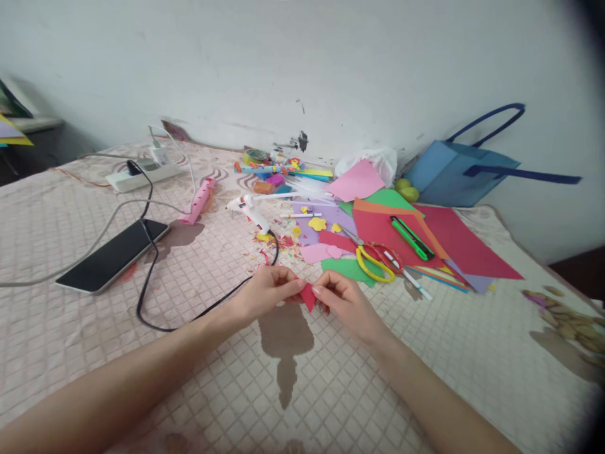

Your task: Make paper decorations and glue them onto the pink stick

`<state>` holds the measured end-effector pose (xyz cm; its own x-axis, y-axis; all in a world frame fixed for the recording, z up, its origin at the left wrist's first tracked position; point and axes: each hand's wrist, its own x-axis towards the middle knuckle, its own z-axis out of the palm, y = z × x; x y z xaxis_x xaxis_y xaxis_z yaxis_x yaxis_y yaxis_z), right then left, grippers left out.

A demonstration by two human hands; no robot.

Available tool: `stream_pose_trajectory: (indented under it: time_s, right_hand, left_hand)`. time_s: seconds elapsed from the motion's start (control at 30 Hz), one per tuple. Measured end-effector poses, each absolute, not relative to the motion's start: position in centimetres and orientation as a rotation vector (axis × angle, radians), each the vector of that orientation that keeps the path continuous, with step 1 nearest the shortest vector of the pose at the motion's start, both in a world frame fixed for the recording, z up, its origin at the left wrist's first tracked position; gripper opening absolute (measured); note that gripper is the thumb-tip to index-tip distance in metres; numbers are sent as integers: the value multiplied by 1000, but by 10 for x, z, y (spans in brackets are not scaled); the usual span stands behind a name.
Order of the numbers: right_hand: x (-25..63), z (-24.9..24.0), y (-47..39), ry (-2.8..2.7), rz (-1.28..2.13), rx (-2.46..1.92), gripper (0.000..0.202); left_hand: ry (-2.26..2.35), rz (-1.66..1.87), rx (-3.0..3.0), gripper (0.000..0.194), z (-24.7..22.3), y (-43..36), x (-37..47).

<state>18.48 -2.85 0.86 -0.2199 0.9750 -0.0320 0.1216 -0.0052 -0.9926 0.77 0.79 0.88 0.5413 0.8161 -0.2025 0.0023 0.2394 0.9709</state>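
Between my two hands is a small piece of red paper (308, 297), its pointed end hanging down. My left hand (274, 288) pinches its left side between thumb and fingers. On the right side, my right hand (343, 299) grips it the same way, thumb tip close to the left thumb. Parts of the paper are hidden behind the fingers. Both hands are held above the quilted tablecloth (359, 403), casting a shadow on it. Just beyond them lie a green paper sheet (347, 270), yellow-and-red scissors (378, 263) and tiny paper scraps (286, 249).
A white glue gun (250, 212) trails a black cord past my left forearm. A tablet-like black device (113, 255) and a power strip (144, 176) are at left. Red paper sheets (467, 243), a green cutter (412, 238) and a blue bag (460, 173) are at right.
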Motion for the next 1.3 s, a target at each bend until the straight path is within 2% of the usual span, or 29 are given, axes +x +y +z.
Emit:
stream_pose_trajectory:
  time_s: [0.1,0.4,0.7,1.3]
  right_hand:
    - [184,8,-29,-1463,1328,-1212,18]
    - [182,9,-29,-1390,1305,-1238,19]
    - [179,6,-30,-1246,1274,-1227,18]
    - [174,9,-31,-1096,1247,-1200,21]
  left_hand:
    - [849,685,1297,29,3,10,7]
    - [861,508,1311,30,8,4,10]
    - [776,479,1256,28,4,5,14]
    - [702,562,1340,22,-4,0,17]
